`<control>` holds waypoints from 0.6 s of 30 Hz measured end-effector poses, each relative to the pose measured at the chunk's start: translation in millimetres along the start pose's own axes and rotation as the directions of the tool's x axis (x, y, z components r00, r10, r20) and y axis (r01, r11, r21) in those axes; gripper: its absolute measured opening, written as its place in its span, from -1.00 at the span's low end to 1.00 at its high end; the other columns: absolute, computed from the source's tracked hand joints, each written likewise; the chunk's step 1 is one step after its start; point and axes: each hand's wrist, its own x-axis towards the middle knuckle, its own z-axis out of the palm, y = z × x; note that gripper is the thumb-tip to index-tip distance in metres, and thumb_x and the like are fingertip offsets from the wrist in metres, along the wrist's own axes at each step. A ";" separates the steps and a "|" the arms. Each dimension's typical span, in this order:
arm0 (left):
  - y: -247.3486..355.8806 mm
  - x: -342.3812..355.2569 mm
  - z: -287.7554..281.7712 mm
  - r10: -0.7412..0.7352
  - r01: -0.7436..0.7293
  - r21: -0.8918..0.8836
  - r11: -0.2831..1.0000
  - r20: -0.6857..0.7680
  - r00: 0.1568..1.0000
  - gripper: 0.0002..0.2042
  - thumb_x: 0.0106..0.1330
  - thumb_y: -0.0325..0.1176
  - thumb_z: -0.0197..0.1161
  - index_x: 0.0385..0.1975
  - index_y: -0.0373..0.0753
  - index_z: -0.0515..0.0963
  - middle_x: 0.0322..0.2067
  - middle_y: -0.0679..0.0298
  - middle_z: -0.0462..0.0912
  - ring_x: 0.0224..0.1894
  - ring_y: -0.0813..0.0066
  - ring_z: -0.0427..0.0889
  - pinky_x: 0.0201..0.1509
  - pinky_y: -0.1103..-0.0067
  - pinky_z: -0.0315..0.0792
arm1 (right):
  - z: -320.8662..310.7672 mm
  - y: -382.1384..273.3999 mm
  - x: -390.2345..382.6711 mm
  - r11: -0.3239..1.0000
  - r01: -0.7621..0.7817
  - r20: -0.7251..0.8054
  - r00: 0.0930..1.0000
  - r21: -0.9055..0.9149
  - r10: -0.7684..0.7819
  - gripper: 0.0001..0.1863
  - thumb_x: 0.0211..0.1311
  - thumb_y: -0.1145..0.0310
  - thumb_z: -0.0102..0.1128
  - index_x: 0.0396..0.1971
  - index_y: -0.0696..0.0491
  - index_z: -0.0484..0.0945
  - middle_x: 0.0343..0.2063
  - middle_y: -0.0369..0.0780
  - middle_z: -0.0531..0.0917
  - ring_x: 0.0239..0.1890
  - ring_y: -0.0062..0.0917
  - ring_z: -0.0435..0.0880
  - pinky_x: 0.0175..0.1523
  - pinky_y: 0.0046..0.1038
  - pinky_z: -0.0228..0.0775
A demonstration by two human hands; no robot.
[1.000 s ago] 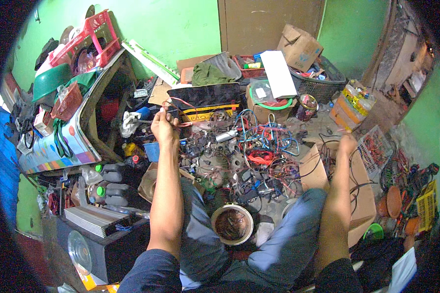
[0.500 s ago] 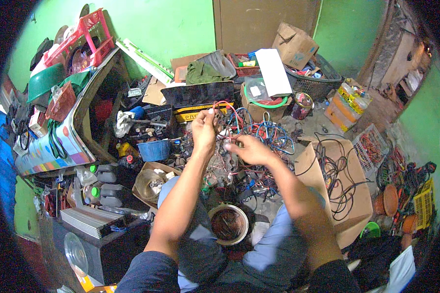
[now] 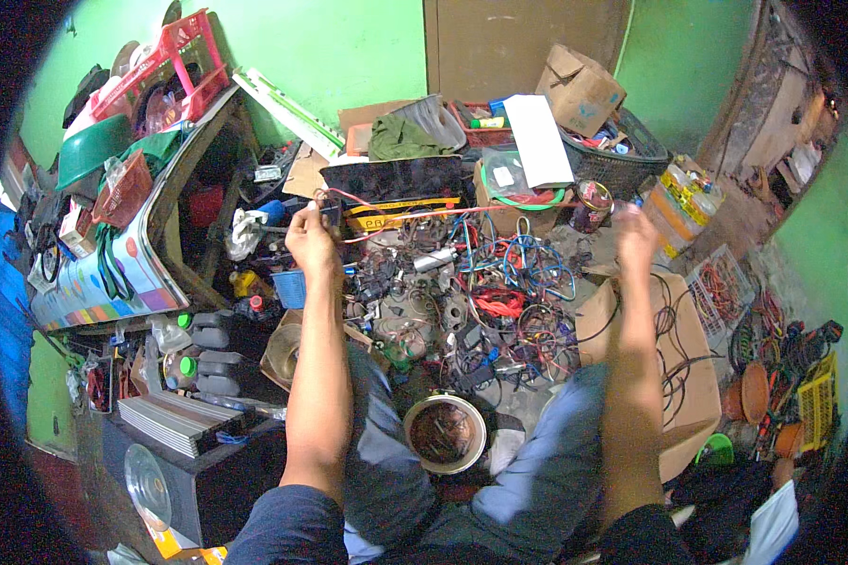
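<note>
Out at the left, my left hand (image 3: pixel 311 231) is closed on a thin red-and-dark wire (image 3: pixel 481 209) with a small loop above the fingers. The wire stretches across to my right hand (image 3: pixel 632 226), which grips it at the right and is slightly blurred. Below the wire lies a tangled pile of cables, chargers and electrical parts (image 3: pixel 476 344), with a silver cylinder (image 3: pixel 433 260) among them. Between my knees stands a metal pot (image 3: pixel 477 438) holding copper-coloured scraps.
A cardboard box of black cables (image 3: pixel 702 395) stands at my right, beside a crate of red wires (image 3: pixel 723 297). Jerrycans (image 3: pixel 219 365) and aluminium heatsinks (image 3: pixel 171 422) are at my left. Baskets, boxes and a slanted, cluttered table (image 3: pixel 113 282) surround the floor.
My hands came together over the pile half a second ago and have since moved far apart, left hand leftward and right hand up and rightward, drawing the wire out straight between them.
</note>
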 end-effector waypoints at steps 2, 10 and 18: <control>-2.1 5.4 -4.7 -0.004 0.004 -0.033 0.999 -0.019 1.000 -0.84 0.28 -0.34 0.14 -0.51 -0.25 0.45 -0.69 0.48 0.32 -0.73 0.75 0.23 -0.70 0.73 0.11 | -31.5 39.4 12.9 0.993 -0.063 -0.250 0.968 -0.102 0.036 -0.67 0.27 0.19 -0.04 -0.45 0.14 0.57 -0.62 -0.29 0.53 -0.53 -0.57 0.45 -0.37 -0.48 0.27; -17.5 -26.0 21.7 -0.058 0.048 0.067 0.997 0.171 0.984 -0.83 0.29 -0.30 0.13 -0.48 -0.24 0.47 -0.69 0.50 0.31 -0.72 0.76 0.20 -0.70 0.73 0.07 | 11.1 40.5 -18.0 0.855 0.055 0.387 0.906 -0.516 0.174 -0.49 0.09 0.03 0.16 -0.14 0.17 0.53 -0.17 0.06 0.57 -0.07 -0.10 0.54 0.05 -0.27 0.32; -31.3 -79.8 65.9 -0.180 0.160 0.086 0.983 0.324 0.929 -0.83 0.30 -0.29 0.12 -0.48 -0.23 0.47 -0.68 0.54 0.36 -0.68 0.81 0.17 -0.64 0.74 -0.02 | 105.8 -62.9 -114.7 0.991 0.124 0.847 0.531 -0.046 -0.027 -0.53 0.23 0.08 0.06 -0.07 0.19 0.46 -0.13 -0.03 0.56 -0.05 -0.31 0.52 0.05 -0.35 0.30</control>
